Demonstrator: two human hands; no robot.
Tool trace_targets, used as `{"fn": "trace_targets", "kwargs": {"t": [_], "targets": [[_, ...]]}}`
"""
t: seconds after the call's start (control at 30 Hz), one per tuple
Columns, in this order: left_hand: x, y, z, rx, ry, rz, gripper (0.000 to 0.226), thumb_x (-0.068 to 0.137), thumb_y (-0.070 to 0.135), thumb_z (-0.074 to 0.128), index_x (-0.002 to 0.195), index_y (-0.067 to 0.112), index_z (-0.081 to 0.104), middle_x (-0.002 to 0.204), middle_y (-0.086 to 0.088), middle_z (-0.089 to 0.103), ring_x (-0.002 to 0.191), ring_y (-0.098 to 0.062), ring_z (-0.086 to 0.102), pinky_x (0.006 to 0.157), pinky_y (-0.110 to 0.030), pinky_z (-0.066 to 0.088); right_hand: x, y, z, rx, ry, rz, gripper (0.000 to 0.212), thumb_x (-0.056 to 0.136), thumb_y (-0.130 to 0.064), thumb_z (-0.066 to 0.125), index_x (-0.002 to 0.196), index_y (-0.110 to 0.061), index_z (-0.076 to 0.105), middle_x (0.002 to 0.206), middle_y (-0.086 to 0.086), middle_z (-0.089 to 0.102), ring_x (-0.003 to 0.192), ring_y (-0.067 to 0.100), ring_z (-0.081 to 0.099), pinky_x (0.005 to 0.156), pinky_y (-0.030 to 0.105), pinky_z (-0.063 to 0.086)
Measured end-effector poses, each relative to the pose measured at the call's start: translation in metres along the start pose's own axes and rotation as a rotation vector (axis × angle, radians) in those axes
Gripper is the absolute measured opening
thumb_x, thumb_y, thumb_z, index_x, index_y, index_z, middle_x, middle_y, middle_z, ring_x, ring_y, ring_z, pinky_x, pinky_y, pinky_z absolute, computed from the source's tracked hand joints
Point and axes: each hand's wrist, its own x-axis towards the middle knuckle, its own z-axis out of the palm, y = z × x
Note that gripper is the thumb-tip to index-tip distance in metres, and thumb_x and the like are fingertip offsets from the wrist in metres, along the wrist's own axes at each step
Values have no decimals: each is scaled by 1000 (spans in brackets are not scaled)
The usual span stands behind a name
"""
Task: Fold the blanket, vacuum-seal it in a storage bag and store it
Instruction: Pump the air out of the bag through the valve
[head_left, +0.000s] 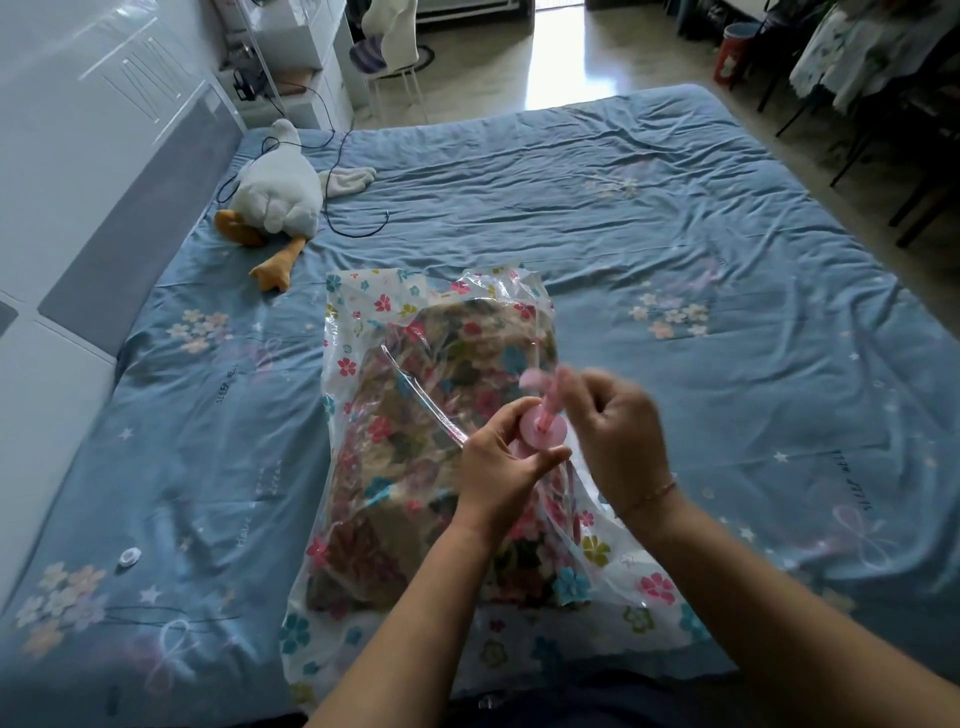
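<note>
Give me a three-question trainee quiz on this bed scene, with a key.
1. True or false: the blanket is already inside the storage bag.
2. What colour is the pump that the left hand and right hand hold? A) blue B) pink C) green
3. Short answer: what is the plush animal lying on the bed?

Key: 1 true; 2 B; 3 a duck.
</note>
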Motion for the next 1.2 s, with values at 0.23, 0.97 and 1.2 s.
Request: {"fn": "trace_targets", "kwargs": {"t": [0.23, 0.97, 1.2], "targets": [[3, 0, -3, 0, 7, -12, 57, 69, 13, 87, 121, 18, 63, 115, -1, 71, 107, -8, 67, 97, -26, 52, 17, -51, -29, 194, 192, -186, 50, 96, -30, 54, 56, 0, 60, 44, 4, 41, 42, 12, 34, 46, 28, 29], [-1, 3, -1, 7, 15, -3, 59, 71, 17, 87, 124, 12, 64, 115, 1, 71, 107, -9, 67, 97, -33, 53, 4, 2, -8, -11, -26, 80, 55, 92, -43, 59, 58, 0, 63, 40, -5, 39, 41, 9, 35, 48, 27, 29], [-2, 0, -2, 8, 22, -14, 61, 70, 18, 87, 126, 13, 62, 116, 0, 71, 108, -10, 67, 97, -32, 53, 2, -27, -13, 154, 122, -128, 60, 92, -48, 50, 61, 3, 59, 53, 11, 59, 49, 23, 53, 48, 32, 42]]}}
